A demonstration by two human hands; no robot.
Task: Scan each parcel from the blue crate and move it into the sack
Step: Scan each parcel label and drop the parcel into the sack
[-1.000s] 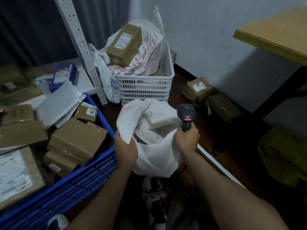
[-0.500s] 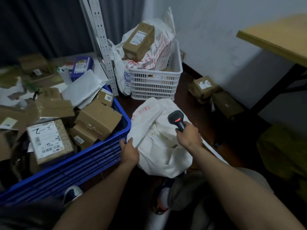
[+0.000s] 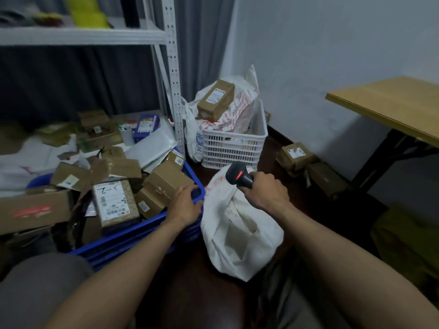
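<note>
Floor-level blue crate [image 3: 133, 233]: parcel [image 3: 166, 179] touches left fingers [image 3: 186, 189].

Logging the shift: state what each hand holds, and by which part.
Right hand holds the scanner by its grip. Left hand rests on a box at the crate corner; whether it holds it cannot be told.

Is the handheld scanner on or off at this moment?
On: a red light glows in the head of the scanner, which the right hand grips by its handle.
</note>
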